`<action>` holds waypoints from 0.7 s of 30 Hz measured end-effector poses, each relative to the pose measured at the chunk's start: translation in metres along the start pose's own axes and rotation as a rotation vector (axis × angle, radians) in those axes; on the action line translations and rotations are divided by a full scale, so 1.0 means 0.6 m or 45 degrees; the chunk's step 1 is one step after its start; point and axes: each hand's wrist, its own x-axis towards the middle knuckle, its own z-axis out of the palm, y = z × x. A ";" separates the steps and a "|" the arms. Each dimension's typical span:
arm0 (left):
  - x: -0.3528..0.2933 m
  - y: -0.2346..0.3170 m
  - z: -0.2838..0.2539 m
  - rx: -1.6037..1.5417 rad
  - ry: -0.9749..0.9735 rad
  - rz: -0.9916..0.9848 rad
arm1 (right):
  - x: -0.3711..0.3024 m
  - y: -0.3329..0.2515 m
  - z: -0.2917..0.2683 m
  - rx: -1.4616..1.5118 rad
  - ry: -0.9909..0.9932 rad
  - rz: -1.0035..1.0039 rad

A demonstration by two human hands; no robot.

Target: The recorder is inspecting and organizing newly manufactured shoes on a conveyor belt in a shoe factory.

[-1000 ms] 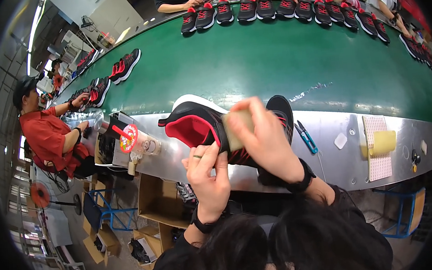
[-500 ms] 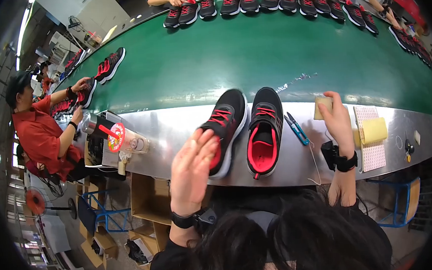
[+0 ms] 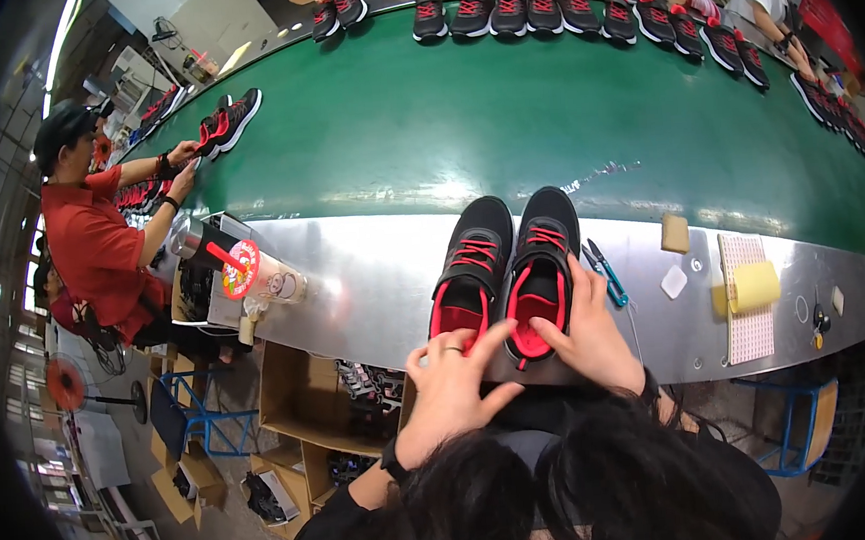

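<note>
A pair of black sneakers with red laces and lining stands side by side in front of me, toes pointing away. My left hand (image 3: 455, 389) is at the heel of the left sneaker (image 3: 473, 252), its fingers round the back edge and partly hiding it. The right sneaker (image 3: 548, 224) has my right hand (image 3: 598, 337) on it, fingers along the outer side and thumb at the collar. Just right of that hand lie teal-handled snips (image 3: 614, 287). Farther right are a tan block (image 3: 675, 233) and a small white piece (image 3: 674, 281).
A drink cup (image 3: 278, 281) with a red straw stands left on the metal ledge (image 3: 356, 320). Beyond runs a green belt (image 3: 362, 124) with several sneakers along its far edge. A perforated sheet (image 3: 747, 323) lies right. A co-worker in red (image 3: 99, 233) handles sneakers at left.
My right hand has put down the tan block and moved left onto the right sneaker. The left sneaker now stands straighter beside its mate, with my left hand at its heel.
</note>
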 end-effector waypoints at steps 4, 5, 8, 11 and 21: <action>-0.001 0.011 0.029 0.137 0.076 0.023 | -0.023 -0.027 0.002 0.154 -0.090 0.016; 0.001 0.010 0.038 0.179 0.102 0.067 | -0.028 -0.034 0.004 0.170 -0.123 0.064; 0.014 0.008 0.051 0.209 0.282 0.154 | -0.033 -0.030 0.004 0.146 -0.103 0.009; 0.035 -0.014 0.026 0.062 0.337 0.206 | -0.022 -0.010 -0.004 0.418 -0.108 0.087; 0.179 -0.202 -0.266 0.301 0.630 -0.066 | 0.020 -0.022 -0.010 0.628 -0.087 0.144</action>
